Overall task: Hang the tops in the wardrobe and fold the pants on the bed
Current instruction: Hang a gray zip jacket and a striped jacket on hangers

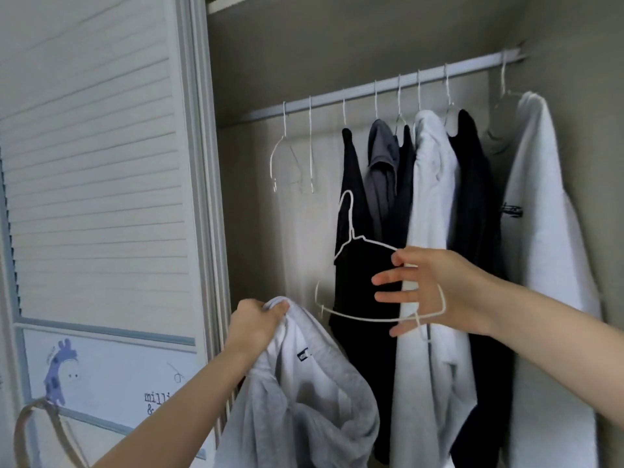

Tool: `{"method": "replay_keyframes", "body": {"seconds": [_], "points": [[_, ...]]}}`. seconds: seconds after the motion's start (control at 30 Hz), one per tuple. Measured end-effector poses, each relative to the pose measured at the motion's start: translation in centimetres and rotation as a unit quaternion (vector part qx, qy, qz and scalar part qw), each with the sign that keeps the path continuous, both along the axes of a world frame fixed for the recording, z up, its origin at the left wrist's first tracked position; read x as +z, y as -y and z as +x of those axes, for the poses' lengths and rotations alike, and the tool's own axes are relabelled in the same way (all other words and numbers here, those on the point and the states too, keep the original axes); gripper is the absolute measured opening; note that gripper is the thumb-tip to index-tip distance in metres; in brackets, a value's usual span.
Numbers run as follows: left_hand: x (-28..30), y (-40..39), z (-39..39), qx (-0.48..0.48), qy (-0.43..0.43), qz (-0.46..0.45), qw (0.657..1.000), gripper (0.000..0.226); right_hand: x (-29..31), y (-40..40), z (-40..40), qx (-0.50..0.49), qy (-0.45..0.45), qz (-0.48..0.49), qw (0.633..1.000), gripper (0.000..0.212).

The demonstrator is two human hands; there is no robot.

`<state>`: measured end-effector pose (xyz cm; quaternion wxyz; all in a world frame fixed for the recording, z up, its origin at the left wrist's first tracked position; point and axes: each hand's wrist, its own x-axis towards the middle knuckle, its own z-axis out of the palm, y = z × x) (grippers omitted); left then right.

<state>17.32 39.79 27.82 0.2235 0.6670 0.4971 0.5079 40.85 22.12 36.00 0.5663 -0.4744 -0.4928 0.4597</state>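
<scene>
My left hand (pixel 256 317) grips the top edge of a light grey sweatshirt (pixel 304 393) with a white lining and a small dark label, held up low in front of the open wardrobe. My right hand (pixel 429 292) holds a white wire hanger (pixel 351 238) off the rail, its hook pointing up, just right of the sweatshirt. Behind it several tops hang on the wardrobe rail (pixel 388 87): black, grey and white ones, with a large white top (pixel 547 231) at the far right.
Two empty white hangers (pixel 287 157) hang at the left end of the rail, with free rail around them. A louvred white wardrobe door (pixel 94 163) with a giraffe picture stands on the left. A tan curved strap (pixel 37 430) shows at bottom left.
</scene>
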Motion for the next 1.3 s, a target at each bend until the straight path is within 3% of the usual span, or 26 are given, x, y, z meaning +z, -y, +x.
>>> {"method": "replay_keyframes", "body": {"seconds": [0.27, 0.5, 0.67, 0.77, 1.03, 1.1, 1.2, 1.3], "points": [[-1.3, -2.3, 0.2, 0.069, -0.074, -0.066, 0.993, 0.037, -1.3, 5.8, 6.5, 0.148, 0.013, 0.052, 0.988, 0.037], [-2.4, -0.5, -0.2, 0.091, -0.114, -0.071, 0.987, 0.032, -4.2, 9.0, 10.7, 0.254, 0.017, 0.019, 0.967, 0.044], [-2.0, 3.2, 2.6, -0.046, -0.034, -0.067, 0.996, 0.027, -6.4, 9.2, 10.2, 0.231, 0.036, 0.016, 0.972, 0.039], [-0.8, 5.6, 3.7, -0.115, -0.026, -0.049, 0.992, 0.042, -7.7, 8.8, 9.9, 0.208, 0.052, 0.035, 0.976, 0.038], [4.4, 9.7, 5.5, -0.108, -0.007, 0.064, 0.992, 0.044, -11.3, 5.7, 8.3, 0.166, 0.074, 0.114, 0.977, 0.026], [5.6, 10.4, 6.4, -0.083, -0.016, 0.082, 0.993, 0.045, -11.7, 5.1, 7.6, 0.143, 0.093, 0.148, 0.974, 0.032], [7.2, 11.4, 6.9, -0.065, -0.011, 0.053, 0.996, 0.035, -11.7, 5.0, 7.5, 0.114, 0.087, 0.205, 0.968, 0.038], [8.5, 12.3, 5.8, -0.178, 0.026, -0.067, 0.981, 0.035, -11.0, 5.2, 8.3, 0.131, 0.034, 0.242, 0.961, 0.044]]}}
